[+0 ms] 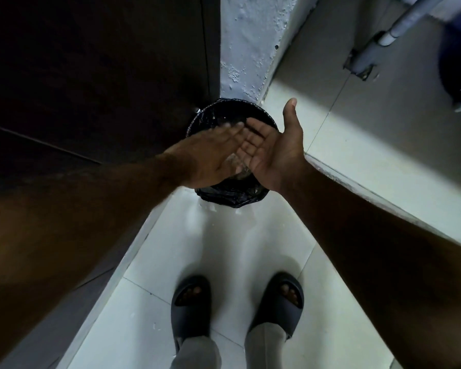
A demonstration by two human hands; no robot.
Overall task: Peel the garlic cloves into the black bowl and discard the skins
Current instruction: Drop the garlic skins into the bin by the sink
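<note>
Skins look just discarded: left hand (210, 155) brushes flat across the flat, empty right hand (272, 153) above the bin (232, 195) on the floor, likely finishing.

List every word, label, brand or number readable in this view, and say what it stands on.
None can be read. The bin with its black liner, the slippers, the floor tiles, the wall and the pipe show no lettering. Both hands, left hand and right hand, hold nothing printed.
</note>
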